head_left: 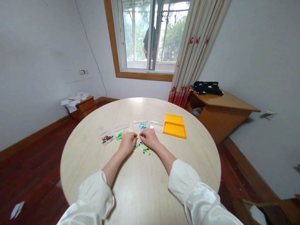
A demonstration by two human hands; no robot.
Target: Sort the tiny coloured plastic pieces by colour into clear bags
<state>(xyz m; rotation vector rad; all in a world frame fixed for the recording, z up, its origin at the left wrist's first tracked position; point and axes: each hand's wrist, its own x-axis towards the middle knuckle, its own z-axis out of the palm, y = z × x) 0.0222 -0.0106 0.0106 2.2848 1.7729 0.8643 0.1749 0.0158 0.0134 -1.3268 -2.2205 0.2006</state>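
Both forearms reached forward over a round, pale wood-grained table (131,190), elbows wide, wrists turned inward, so that the hands nearly met at a loose pile of tiny mixed-colour plastic pieces (145,150). Left hand (127,143) at the pile's left edge, back of the hand up, fingers curled, thumb near the index finger; could not tell whether it pinched a piece. Right hand (150,138) just beyond the pile on its right, fingers bent inward, a small dark spot by the tips; could not tell whether anything was gripped. Sleeves (93,193) white, glossy, gathered at the cuffs. The pile lay thinly scattered on the tabletop: green, yellow, blue and dark brown bits, too small to make out their exact shapes. Beyond the pile, an arc of shallow, rectangular, clear plastic boxes: farthest left of it, one box (109,143) with brown pieces (107,138); nearer on the left, another with bright green pieces (120,135); straight beyond, a third with blue pieces (143,126); to the right, a fourth clear box (157,126). Right of that arc, beyond the pile, lay a smooth yellow plastic two-section tray (174,120).
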